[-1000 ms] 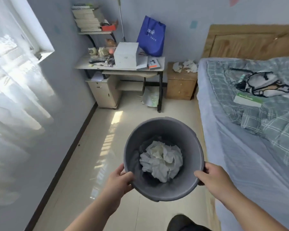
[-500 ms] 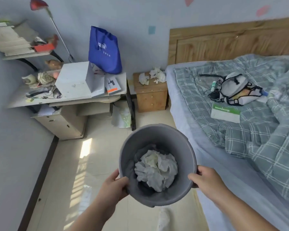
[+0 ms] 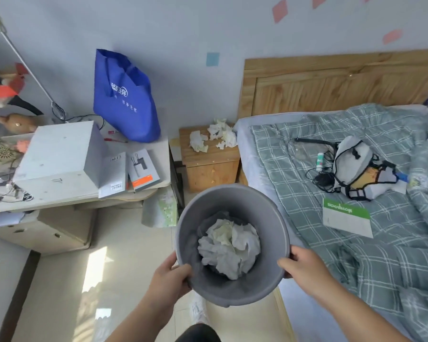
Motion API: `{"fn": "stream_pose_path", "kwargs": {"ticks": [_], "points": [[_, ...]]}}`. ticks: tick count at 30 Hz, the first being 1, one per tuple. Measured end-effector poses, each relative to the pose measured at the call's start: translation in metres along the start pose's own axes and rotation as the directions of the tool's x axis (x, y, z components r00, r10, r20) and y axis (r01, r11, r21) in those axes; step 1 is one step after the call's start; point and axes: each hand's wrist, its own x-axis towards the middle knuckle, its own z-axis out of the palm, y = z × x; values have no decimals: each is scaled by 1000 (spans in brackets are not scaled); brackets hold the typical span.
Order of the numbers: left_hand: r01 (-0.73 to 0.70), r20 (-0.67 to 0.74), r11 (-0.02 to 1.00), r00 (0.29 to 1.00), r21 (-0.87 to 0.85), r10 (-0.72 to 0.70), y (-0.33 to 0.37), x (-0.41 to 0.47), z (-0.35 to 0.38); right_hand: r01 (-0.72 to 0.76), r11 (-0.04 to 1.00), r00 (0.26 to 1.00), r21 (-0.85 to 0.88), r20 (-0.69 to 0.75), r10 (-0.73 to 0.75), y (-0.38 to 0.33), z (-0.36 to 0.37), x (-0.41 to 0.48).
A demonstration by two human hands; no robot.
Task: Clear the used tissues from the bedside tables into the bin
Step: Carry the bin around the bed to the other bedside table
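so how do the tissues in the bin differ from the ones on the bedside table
The tissues in the bin are packed into one big wad; the tissues on the bedside table lie scattered in several smaller clumps. The bin's are walled in, the table's lie open on wood. Both are crumpled and white.

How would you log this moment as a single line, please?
hands: left and right grip bin rim | bin: holds tissues | nightstand: tissues on top | step: carrying bin

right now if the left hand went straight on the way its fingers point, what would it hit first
The bin itself: the left hand already grips its near rim, fingers pointing inward toward the crumpled tissues inside. Depth is unclear.
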Motion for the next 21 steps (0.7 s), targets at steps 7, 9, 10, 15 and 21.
{"fn": "stream_pose_path", "kwargs": {"ticks": [7, 9, 10, 15, 21], "points": [[7, 67, 999, 998, 48, -10, 119, 102, 18, -27, 999, 996, 24, -79, 29, -81, -28, 96], [2, 86, 998, 996, 62, -7, 146, 130, 28, -22, 998, 995, 50, -94, 27, -96, -36, 125], [1, 91, 998, 996, 70, -7, 157, 144, 33, -23, 998, 995, 59, -100, 29, -102, -40, 140], [45, 47, 996, 998, 70, -49, 185, 218, 58, -55, 997, 996, 55, -70, 59, -118, -52, 237], [171, -96, 984, 981, 39, -167, 187, 327, 84, -111, 993, 990, 25, 85, 109, -122, -49, 373]]}}
